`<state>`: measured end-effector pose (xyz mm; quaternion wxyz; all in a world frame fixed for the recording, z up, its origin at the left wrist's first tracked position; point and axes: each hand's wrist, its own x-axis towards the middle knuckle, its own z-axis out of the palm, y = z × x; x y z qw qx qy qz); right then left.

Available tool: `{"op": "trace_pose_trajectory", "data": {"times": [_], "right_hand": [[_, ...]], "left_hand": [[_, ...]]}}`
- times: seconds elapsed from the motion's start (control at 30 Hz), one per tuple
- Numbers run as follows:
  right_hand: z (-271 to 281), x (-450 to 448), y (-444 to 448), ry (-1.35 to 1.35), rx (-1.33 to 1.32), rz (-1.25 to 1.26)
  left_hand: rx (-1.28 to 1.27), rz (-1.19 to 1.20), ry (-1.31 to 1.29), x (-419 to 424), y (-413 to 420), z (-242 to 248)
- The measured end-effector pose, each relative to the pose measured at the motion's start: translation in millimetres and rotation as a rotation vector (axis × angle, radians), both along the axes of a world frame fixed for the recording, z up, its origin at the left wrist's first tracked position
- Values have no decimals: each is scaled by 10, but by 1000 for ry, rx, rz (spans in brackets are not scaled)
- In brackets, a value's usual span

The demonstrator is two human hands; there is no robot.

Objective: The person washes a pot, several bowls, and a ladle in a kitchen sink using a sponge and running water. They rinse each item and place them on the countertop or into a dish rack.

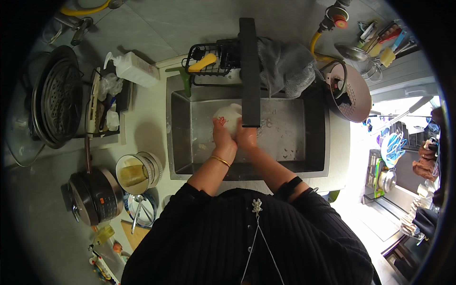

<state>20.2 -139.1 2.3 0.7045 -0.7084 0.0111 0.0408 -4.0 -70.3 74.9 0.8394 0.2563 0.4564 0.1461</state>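
Observation:
Over the basin of a stainless steel sink (285,142), under the black faucet (248,71), I hold a rounded white object with red markings (228,115), perhaps a bowl seen from its outside. My left hand (224,133) grips it from the left and near side, with a gold bangle on the wrist. On its right side is my right hand (246,134), partly hidden by the end of the faucet. Most of my fingertips are out of sight behind the object. Drops of water lie on the sink's bottom, and a small pale scrap is left of my wrist.
Behind the sink are a black wire rack (208,73) with a yellow sponge (202,62), and grey cloths (281,67). A pink colander (351,94) stands right. To the left are a white pump bottle (133,67), stacked bowls (133,174), a dark cooker (96,196) and a steamer pot (58,98).

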Motion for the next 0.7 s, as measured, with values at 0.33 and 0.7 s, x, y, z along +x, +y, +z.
{"op": "trace_pose_trajectory", "data": {"times": [0.33, 0.7], "right_hand": [[960, 38, -297, -206, -593, 213], [954, 55, -586, -493, -611, 200]], "left_hand": [[160, -115, 65, 16, -70, -122], [-114, -196, -32, 40, -127, 93]]}}
